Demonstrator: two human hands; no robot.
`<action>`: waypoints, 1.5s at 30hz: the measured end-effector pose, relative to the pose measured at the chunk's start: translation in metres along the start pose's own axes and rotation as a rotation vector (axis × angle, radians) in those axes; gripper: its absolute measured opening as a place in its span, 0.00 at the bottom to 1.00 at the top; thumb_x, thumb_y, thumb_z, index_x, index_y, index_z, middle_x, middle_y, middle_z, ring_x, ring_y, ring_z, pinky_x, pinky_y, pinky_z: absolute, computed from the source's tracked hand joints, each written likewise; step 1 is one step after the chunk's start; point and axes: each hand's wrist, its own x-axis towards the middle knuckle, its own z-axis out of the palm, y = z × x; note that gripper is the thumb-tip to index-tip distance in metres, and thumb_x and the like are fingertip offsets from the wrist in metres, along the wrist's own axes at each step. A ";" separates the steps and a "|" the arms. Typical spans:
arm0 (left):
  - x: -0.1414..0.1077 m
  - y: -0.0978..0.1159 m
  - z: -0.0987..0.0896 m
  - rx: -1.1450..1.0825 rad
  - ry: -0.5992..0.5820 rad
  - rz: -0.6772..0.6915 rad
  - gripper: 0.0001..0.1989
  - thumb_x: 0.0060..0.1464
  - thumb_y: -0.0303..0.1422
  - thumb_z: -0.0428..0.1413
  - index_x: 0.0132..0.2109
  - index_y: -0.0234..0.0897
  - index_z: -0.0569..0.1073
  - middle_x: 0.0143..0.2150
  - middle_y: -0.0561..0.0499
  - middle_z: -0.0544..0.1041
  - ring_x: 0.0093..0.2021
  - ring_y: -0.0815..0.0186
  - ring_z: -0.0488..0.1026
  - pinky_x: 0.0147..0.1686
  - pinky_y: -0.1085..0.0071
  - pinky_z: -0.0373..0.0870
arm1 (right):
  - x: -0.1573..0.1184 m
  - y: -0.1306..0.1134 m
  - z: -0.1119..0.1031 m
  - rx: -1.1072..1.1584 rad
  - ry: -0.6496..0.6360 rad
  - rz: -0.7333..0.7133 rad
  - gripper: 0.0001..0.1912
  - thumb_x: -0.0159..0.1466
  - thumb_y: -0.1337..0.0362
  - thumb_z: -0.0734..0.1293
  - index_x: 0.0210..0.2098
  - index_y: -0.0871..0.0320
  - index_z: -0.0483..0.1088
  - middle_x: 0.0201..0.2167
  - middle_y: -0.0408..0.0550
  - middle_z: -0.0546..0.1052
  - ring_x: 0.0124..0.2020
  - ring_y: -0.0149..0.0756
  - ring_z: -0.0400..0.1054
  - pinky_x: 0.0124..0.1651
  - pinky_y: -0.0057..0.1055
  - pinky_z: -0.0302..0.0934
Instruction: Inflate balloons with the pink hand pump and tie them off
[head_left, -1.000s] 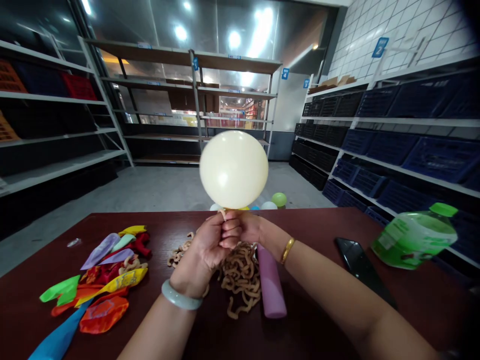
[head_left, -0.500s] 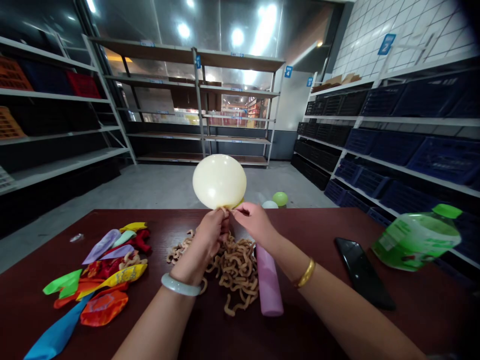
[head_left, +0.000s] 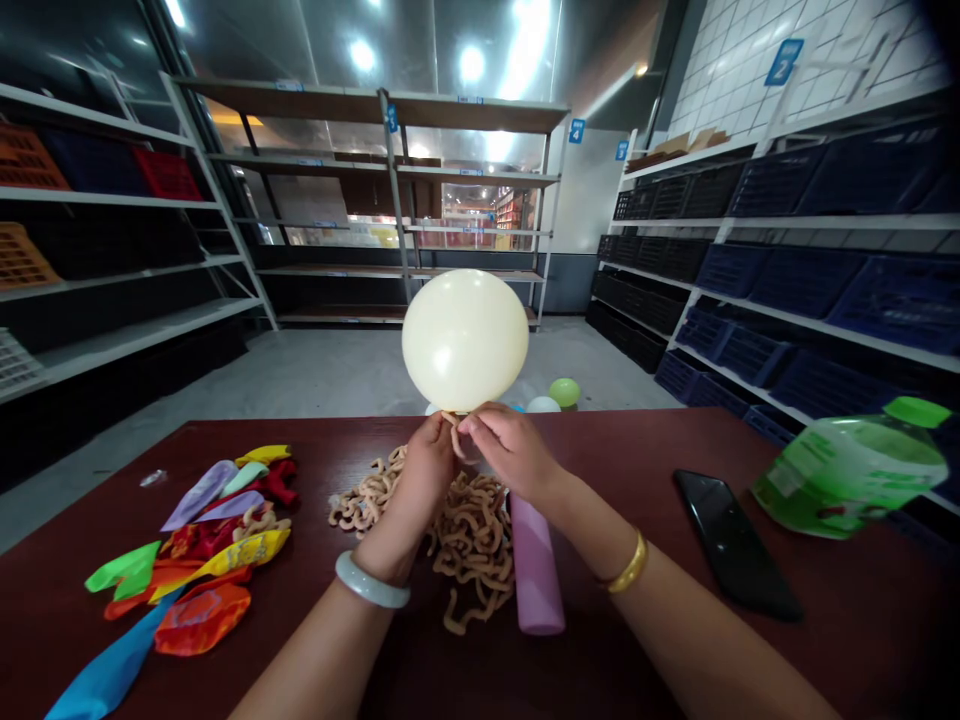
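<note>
An inflated cream-coloured balloon [head_left: 465,340] stands upright above the table's far edge. At its neck, my left hand [head_left: 429,460] is closed, with thumb and fingers pinching the balloon's lower end. Close beside it, my right hand [head_left: 517,450] is closed too, its thumb and fingertips pressed together at the same neck. A thin tan strip [head_left: 459,446] curves down between the hands; which hand grips it is hard to make out. Below them lies a heap of tan curly pieces [head_left: 472,540], partly hidden by my left hand and forearm.
Several uninflated balloons [head_left: 202,605] lie at the left of the dark red table [head_left: 622,650]. A pink cylinder [head_left: 536,570] lies right of the heap, then a black phone [head_left: 735,545] and a green-capped bottle [head_left: 847,470]. Beyond the table, a green balloon [head_left: 564,392] rests on the floor.
The cream balloon has moved up and slightly right and now looks larger and more upright. Both hands remain at its neck, and a tan strip now shows between them.
</note>
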 end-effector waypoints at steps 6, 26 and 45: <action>-0.002 -0.005 0.004 -0.018 0.000 0.027 0.09 0.52 0.37 0.57 0.33 0.36 0.70 0.23 0.55 0.69 0.22 0.71 0.62 0.23 0.75 0.58 | 0.004 0.008 -0.004 0.111 -0.046 0.039 0.06 0.61 0.73 0.66 0.32 0.57 0.74 0.31 0.44 0.77 0.32 0.31 0.69 0.38 0.27 0.62; -0.006 0.000 -0.008 0.814 0.032 0.530 0.08 0.58 0.31 0.48 0.32 0.37 0.68 0.27 0.50 0.72 0.27 0.66 0.66 0.28 0.70 0.56 | 0.001 0.010 0.007 0.502 0.097 0.442 0.03 0.56 0.65 0.72 0.29 0.59 0.77 0.25 0.46 0.80 0.24 0.33 0.71 0.28 0.30 0.65; -0.005 -0.008 0.002 0.033 -0.087 0.080 0.14 0.56 0.42 0.55 0.30 0.37 0.66 0.20 0.59 0.58 0.19 0.73 0.51 0.19 0.75 0.48 | -0.008 0.000 0.015 -0.273 0.353 0.080 0.05 0.58 0.71 0.67 0.31 0.55 0.69 0.33 0.47 0.75 0.33 0.36 0.70 0.37 0.30 0.63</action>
